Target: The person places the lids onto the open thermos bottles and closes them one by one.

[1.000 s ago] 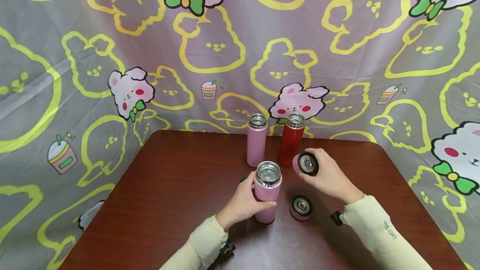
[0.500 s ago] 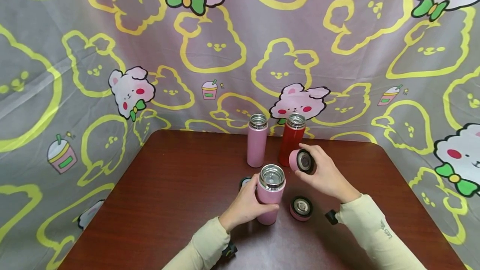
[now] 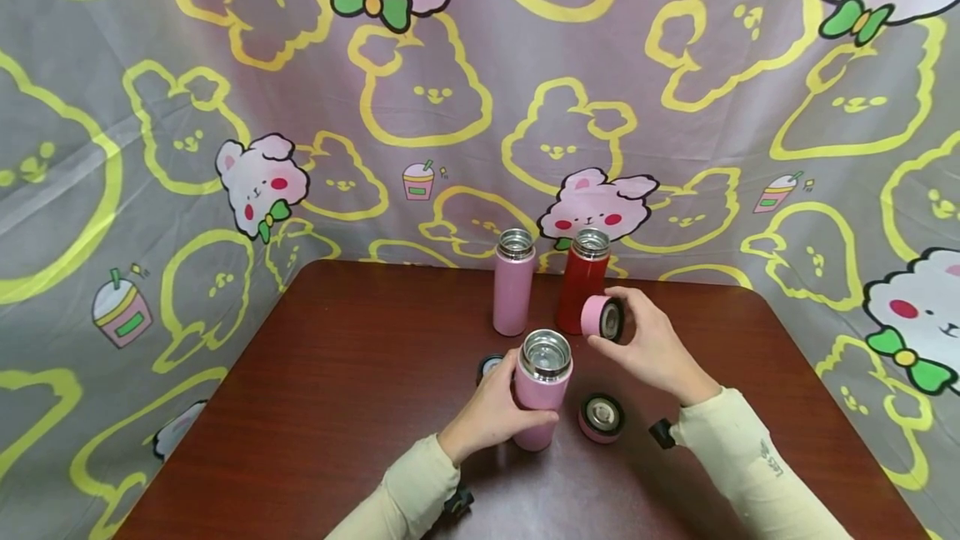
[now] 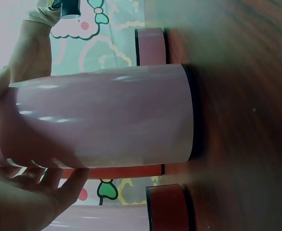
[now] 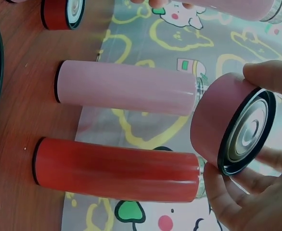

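Note:
My left hand [image 3: 487, 407] grips a pink thermos bottle [image 3: 542, 394], open at its steel mouth and close over the tabletop. In the left wrist view its black base [image 4: 194, 113] is at or very near the wood; contact is hard to judge. My right hand [image 3: 656, 348] pinches a pink bottle lid [image 3: 592, 317] by its sides, tilted, with its steel inside facing right. Apart from both hands, a second pink lid [image 3: 600, 419] lies inside-up to the right of the held bottle. Partly hidden behind my left hand is a red lid [image 4: 169, 209], inside-up.
Toward the back of the brown table [image 3: 360, 357] stand a pink bottle [image 3: 513, 294] and a red bottle [image 3: 581, 282], both upright and without lids. A patterned cloth [image 3: 442, 90] hangs around the table's back and sides.
The held bottle shifted slightly right, uncovering the red lid behind my left hand. My right hand moved the held lid slightly left and turned it, showing more of its pink side.

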A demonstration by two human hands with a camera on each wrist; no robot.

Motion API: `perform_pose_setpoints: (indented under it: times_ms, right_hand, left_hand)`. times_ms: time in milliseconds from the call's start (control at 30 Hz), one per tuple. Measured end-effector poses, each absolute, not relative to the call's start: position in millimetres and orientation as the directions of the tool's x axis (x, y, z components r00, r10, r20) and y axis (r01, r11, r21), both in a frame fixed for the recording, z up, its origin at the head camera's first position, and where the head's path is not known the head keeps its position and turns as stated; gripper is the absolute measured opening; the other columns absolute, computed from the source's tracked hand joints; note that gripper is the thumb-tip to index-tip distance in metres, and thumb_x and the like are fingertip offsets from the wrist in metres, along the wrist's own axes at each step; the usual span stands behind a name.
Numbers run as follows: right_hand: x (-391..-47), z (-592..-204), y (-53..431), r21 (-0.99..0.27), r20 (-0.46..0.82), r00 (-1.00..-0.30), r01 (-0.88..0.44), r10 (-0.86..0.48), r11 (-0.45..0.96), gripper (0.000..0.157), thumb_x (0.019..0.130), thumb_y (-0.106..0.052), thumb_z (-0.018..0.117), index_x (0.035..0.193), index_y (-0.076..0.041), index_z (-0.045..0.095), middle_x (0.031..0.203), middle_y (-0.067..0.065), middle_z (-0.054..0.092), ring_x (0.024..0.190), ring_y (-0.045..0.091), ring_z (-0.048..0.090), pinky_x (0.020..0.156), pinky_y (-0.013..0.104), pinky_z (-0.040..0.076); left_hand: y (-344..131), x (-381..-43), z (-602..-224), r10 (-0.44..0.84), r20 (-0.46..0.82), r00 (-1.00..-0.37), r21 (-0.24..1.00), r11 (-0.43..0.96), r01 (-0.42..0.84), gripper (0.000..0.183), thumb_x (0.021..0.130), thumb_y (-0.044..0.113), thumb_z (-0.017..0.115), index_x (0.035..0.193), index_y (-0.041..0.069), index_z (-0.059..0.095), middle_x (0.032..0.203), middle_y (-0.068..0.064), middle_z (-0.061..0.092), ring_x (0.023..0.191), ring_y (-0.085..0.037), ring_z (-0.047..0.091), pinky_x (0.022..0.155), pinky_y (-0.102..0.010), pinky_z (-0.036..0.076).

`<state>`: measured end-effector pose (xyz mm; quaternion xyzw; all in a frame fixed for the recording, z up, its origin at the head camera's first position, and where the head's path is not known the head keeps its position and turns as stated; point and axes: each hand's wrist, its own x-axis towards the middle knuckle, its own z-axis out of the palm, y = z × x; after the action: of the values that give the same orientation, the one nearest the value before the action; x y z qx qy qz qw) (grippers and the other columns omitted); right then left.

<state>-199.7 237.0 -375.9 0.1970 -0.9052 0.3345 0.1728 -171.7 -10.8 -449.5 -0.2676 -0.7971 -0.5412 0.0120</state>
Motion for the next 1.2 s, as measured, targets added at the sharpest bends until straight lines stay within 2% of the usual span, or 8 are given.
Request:
perform_pose_setpoints:
  times_ms: [133, 267, 567, 667, 833, 1100, 1200]
  right_hand:
    - [-201.4, -377.0, 240.8, -0.512, 0.464, -0.843, -0.506, -0.273, 0.694, 0.070, 0.075, -0.022, 0.080, 0.135, -0.009, 0.047, 0.120, 0.007, 0.053, 0.098, 0.020, 0.051, 0.079, 0.043, 0.048]
    - [-203.0, -378.6, 244.1, -0.490, 0.483, -0.827, -0.527, -0.287, 0.694, 0.069, 0.075, -0.018, 0.078, 0.137, -0.011, 0.047, 0.119, 0.009, 0.052, 0.100, 0.022, 0.051, 0.080, 0.045, 0.046]
    - [-202.9, -378.1, 244.6, -0.505, 0.492, -0.824, -0.532, -0.280, 0.679, 0.061, 0.072, -0.017, 0.082, 0.123, -0.005, 0.051, 0.109, 0.005, 0.052, 0.091, 0.018, 0.049, 0.073, 0.035, 0.046]
    - [-202.7, -377.2, 244.3, -0.522, 0.491, -0.828, -0.528, -0.271, 0.670, 0.062, 0.071, -0.017, 0.083, 0.121, -0.004, 0.049, 0.108, 0.006, 0.053, 0.095, 0.020, 0.049, 0.078, 0.037, 0.045]
    - [-202.1, -377.1, 245.4, -0.536, 0.483, -0.834, -0.522, -0.266, 0.663, 0.061, 0.071, -0.016, 0.083, 0.120, -0.003, 0.049, 0.107, 0.006, 0.055, 0.094, 0.020, 0.050, 0.078, 0.038, 0.045]
    - [-201.7, -376.6, 247.2, -0.510, 0.471, -0.823, -0.548, -0.318, 0.663, 0.062, 0.073, -0.024, 0.082, 0.128, -0.011, 0.054, 0.117, 0.004, 0.054, 0.107, 0.021, 0.050, 0.088, 0.048, 0.044]
    - [-201.3, -376.3, 247.3, -0.512, 0.475, -0.825, -0.542, -0.307, 0.666, 0.058, 0.072, -0.026, 0.082, 0.122, -0.012, 0.056, 0.115, 0.001, 0.054, 0.105, 0.018, 0.050, 0.086, 0.045, 0.046]
  left_hand:
    - [-12.7, -174.1, -450.5, 0.439, 0.314, -0.842, 0.855, 0.254, 0.452, 0.082, 0.067, 0.030, 0.086, 0.135, 0.019, 0.041, 0.125, 0.004, 0.054, 0.111, -0.011, 0.053, 0.092, -0.033, 0.045]
    - [-16.4, -176.0, -450.8, 0.470, 0.306, -0.828, 0.856, 0.244, 0.455, 0.080, 0.069, 0.030, 0.085, 0.135, 0.019, 0.040, 0.124, 0.004, 0.053, 0.111, -0.011, 0.052, 0.091, -0.032, 0.045]
    - [-26.5, -181.5, -450.3, 0.553, 0.300, -0.777, 0.864, 0.188, 0.468, 0.079, 0.072, 0.023, 0.083, 0.137, 0.013, 0.039, 0.127, 0.001, 0.052, 0.113, -0.012, 0.052, 0.095, -0.035, 0.044]
    - [-29.7, -183.3, -450.6, 0.564, 0.303, -0.768, 0.850, 0.204, 0.486, 0.080, 0.072, 0.023, 0.083, 0.138, 0.011, 0.039, 0.129, 0.001, 0.051, 0.116, -0.012, 0.050, 0.097, -0.032, 0.042]
    - [-32.6, -185.1, -452.1, 0.586, 0.293, -0.755, 0.846, 0.208, 0.490, 0.081, 0.073, 0.024, 0.082, 0.140, 0.012, 0.038, 0.132, 0.003, 0.050, 0.120, -0.012, 0.046, 0.100, -0.031, 0.039]
    - [-36.1, -190.0, -453.8, 0.603, 0.306, -0.737, 0.829, 0.211, 0.517, 0.076, 0.074, 0.022, 0.081, 0.138, 0.013, 0.042, 0.130, 0.004, 0.051, 0.117, -0.012, 0.049, 0.096, -0.035, 0.044]
    - [-37.4, -190.9, -452.4, 0.603, 0.300, -0.739, 0.833, 0.213, 0.511, 0.074, 0.074, 0.021, 0.081, 0.136, 0.015, 0.043, 0.128, 0.004, 0.052, 0.114, -0.013, 0.051, 0.095, -0.036, 0.045]
